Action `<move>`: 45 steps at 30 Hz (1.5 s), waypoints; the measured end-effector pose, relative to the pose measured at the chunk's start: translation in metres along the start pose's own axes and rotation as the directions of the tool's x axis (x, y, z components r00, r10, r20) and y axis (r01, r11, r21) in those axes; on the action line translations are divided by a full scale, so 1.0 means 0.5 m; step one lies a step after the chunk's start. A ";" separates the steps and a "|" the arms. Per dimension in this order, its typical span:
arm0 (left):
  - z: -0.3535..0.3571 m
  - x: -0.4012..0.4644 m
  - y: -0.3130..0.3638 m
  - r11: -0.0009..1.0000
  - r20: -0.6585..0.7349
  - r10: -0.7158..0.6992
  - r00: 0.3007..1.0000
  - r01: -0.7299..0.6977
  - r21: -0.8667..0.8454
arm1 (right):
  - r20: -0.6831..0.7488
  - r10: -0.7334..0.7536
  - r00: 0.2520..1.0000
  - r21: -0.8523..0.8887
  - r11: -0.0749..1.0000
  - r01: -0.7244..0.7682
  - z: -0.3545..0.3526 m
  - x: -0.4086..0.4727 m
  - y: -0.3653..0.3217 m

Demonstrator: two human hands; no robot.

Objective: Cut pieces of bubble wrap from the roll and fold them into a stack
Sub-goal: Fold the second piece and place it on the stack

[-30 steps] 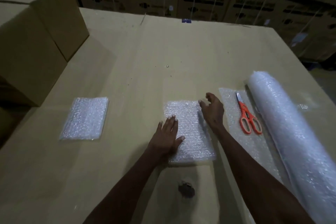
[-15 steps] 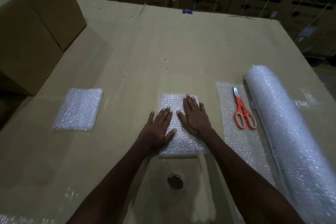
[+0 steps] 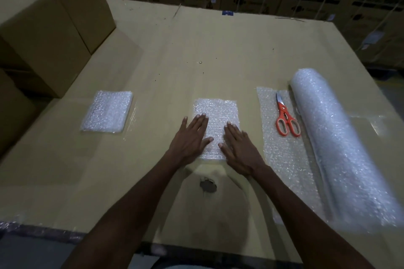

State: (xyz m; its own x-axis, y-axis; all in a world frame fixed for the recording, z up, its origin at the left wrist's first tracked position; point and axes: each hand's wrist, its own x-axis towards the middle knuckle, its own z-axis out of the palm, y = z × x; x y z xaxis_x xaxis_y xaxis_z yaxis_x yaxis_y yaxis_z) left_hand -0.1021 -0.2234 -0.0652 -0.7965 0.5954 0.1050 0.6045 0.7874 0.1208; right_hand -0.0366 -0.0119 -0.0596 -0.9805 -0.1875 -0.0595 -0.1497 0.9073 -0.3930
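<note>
Left hand [image 3: 189, 137] and right hand [image 3: 239, 148]: flat, fingers straight, set apart, pressing the folded piece [image 3: 215, 116] at mid-surface. We judge even palm pressure along the creases would keep the fold from springing open. Stack [image 3: 107, 111]: well apart to our left, layer count unclear in dim light. Scissors [image 3: 285, 119]: lying on the unrolled sheet [image 3: 282, 153] beside the roll [image 3: 334, 137]. Containers: closed cartons [image 3: 50, 24], contents unseen.
</note>
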 end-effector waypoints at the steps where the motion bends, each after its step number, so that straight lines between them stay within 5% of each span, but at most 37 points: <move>1: -0.001 -0.014 0.010 0.998 -0.003 0.020 1.000 -0.020 -0.052 | -0.021 -0.008 1.000 0.082 0.997 0.010 -0.003 -0.018 -0.003; 6: 0.010 -0.093 0.021 0.963 0.041 0.125 0.991 -0.111 -0.246 | -0.044 -0.144 0.989 0.099 0.984 0.147 -0.013 -0.081 0.012; 14: -0.020 -0.118 0.021 0.955 -0.170 0.122 0.978 -0.162 -0.250 | -0.203 -0.116 0.972 0.182 0.971 0.154 -0.051 -0.084 0.019; 18: -0.034 -0.098 0.008 0.789 -0.118 -0.144 0.982 0.043 -0.613 | -0.116 0.025 0.993 0.409 0.912 0.025 -0.081 -0.057 0.027; 21: -0.049 -0.063 -0.006 0.579 -0.018 -0.291 0.957 0.161 -0.799 | -0.035 0.171 0.985 0.702 0.706 -0.098 -0.110 -0.019 0.032; 24: -0.061 -0.034 -0.018 0.531 -0.019 -0.434 0.901 0.238 -0.813 | -0.002 0.265 0.964 0.835 0.531 -0.145 -0.133 0.031 0.031; 28: -0.045 -0.025 -0.029 0.702 -0.095 -0.491 0.866 0.329 -0.632 | 0.001 0.297 0.955 0.801 0.572 -0.178 -0.133 0.110 0.024; 34: -0.002 0.002 -0.031 0.920 -0.078 -0.227 0.971 0.188 -0.343 | 0.030 0.315 0.949 0.774 0.594 -0.221 -0.108 0.212 0.015; 42: 0.051 0.025 -0.036 0.987 -0.130 -0.055 0.990 0.034 -0.157 | -0.105 0.423 0.900 0.747 0.631 -0.209 -0.056 0.270 0.020; 45: 0.058 0.041 -0.053 0.994 -0.110 -0.002 0.994 -0.010 -0.106 | -0.280 0.463 0.841 0.557 0.792 -0.251 -0.059 0.261 0.006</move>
State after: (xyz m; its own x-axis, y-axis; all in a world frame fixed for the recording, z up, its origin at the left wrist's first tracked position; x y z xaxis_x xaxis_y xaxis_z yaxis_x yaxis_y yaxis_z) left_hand -0.1347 -0.2273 -0.0946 -0.7916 0.5726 0.2131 0.6101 0.7600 0.2242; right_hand -0.1686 -0.0224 -0.0413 -0.9296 0.3677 0.0248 0.1983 0.5558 -0.8073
